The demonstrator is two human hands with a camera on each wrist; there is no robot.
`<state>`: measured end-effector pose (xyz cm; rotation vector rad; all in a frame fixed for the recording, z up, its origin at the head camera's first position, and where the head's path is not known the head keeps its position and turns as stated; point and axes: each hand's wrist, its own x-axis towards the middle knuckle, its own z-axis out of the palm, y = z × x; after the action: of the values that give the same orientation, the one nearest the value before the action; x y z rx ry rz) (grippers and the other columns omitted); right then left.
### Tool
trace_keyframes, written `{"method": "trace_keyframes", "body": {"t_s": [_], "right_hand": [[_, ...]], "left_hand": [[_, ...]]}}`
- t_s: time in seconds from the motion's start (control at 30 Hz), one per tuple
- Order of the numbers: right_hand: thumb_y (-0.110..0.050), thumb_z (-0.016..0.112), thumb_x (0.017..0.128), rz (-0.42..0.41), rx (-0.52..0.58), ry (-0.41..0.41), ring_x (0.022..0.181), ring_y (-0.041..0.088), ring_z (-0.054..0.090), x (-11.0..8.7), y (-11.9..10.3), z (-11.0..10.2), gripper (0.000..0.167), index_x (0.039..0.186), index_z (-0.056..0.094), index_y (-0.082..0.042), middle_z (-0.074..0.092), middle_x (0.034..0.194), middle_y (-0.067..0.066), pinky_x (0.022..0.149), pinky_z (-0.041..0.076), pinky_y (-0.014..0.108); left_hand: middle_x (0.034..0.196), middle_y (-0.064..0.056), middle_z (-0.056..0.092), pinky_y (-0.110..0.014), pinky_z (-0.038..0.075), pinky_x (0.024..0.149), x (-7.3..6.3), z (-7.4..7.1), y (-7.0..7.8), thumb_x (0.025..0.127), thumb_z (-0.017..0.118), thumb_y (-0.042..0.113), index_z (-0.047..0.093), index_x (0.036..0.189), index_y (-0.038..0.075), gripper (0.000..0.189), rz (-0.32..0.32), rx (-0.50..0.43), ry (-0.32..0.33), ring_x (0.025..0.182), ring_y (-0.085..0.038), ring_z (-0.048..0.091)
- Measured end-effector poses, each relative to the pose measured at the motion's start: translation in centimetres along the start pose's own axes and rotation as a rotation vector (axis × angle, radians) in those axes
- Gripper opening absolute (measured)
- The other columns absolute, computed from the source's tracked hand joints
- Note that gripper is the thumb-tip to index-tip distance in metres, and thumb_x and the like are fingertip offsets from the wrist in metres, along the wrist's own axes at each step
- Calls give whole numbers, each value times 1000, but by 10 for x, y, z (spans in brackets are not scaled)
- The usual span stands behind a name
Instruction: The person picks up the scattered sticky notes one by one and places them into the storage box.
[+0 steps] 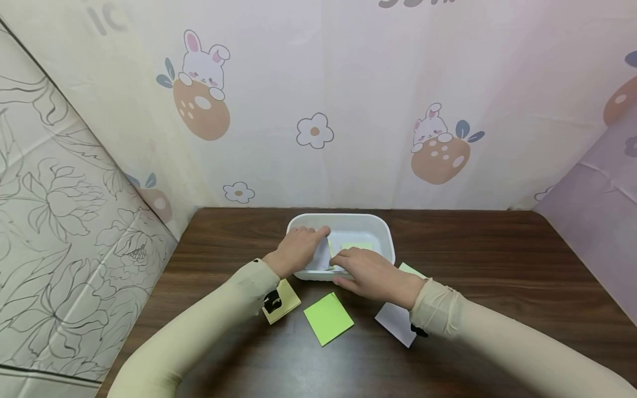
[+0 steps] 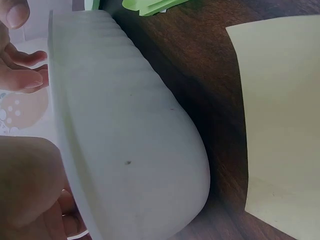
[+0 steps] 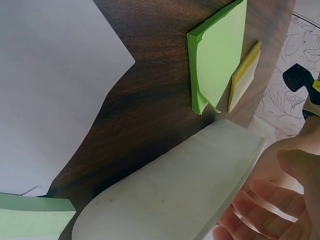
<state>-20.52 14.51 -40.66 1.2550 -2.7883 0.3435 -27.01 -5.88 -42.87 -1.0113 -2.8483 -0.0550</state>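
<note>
A white plastic basin (image 1: 348,217) stands at the back of the table, with a pale green note (image 1: 356,245) lying inside. My left hand (image 1: 298,250) reaches over the basin's left side, its fingers bent down beside a pale lavender sheet (image 1: 320,255). The hand hides part of that sheet, so whether the fingers pinch it is unclear. A thin yellow edge shows next to the sheet. Over the front rim comes my right hand (image 1: 370,275), fingertips close to the sheet's edge. In the right wrist view its fingers (image 3: 272,199) look loosely bent, and nothing shows between them.
In front of the basin lie a yellow note pad (image 1: 285,301), a bright green note pad (image 1: 328,319) and a lavender pad (image 1: 395,321). A light green pad (image 1: 409,269) is partly behind the right wrist. Patterned cloth wall (image 1: 368,160) rises behind the wooden table (image 1: 478,249).
</note>
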Motion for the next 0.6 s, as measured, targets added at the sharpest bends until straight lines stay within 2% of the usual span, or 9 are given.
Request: {"method": "trace_keyframes", "body": {"t_s": [0.13, 0.3, 0.43, 0.6], "right_hand": [[-27, 69, 96, 1, -7, 2, 99, 18, 67, 0, 0, 1, 30, 120, 68, -8, 72, 113, 4, 86, 55, 38], [-27, 69, 96, 4, -9, 1, 100, 19, 67, 1, 0, 2, 31, 120, 68, -8, 71, 114, 4, 86, 55, 38], [-27, 70, 95, 8, -8, 1, 100, 19, 67, 1, -1, 1, 32, 121, 68, -8, 71, 115, 3, 86, 55, 38], [-27, 70, 95, 13, -7, -4, 101, 19, 68, 1, -1, 1, 32, 122, 68, -8, 71, 115, 4, 87, 55, 38]], "left_hand": [[92, -10, 71, -43, 53, 79, 1, 1, 1, 100, 54, 6, 55, 124, 12, 25, -23, 11, -39, 86, -29, 68], [106, -12, 71, -46, 51, 90, 1, 2, 1, 102, 57, 21, 54, 134, 13, 33, -50, -6, -124, 102, -31, 68], [115, -11, 70, -47, 50, 94, 1, 2, 1, 102, 60, 31, 51, 139, 14, 42, -67, -35, -173, 109, -31, 66], [122, -11, 69, -47, 49, 97, 3, 2, 0, 103, 57, 35, 49, 144, 16, 46, -81, -66, -222, 114, -30, 65]]}}
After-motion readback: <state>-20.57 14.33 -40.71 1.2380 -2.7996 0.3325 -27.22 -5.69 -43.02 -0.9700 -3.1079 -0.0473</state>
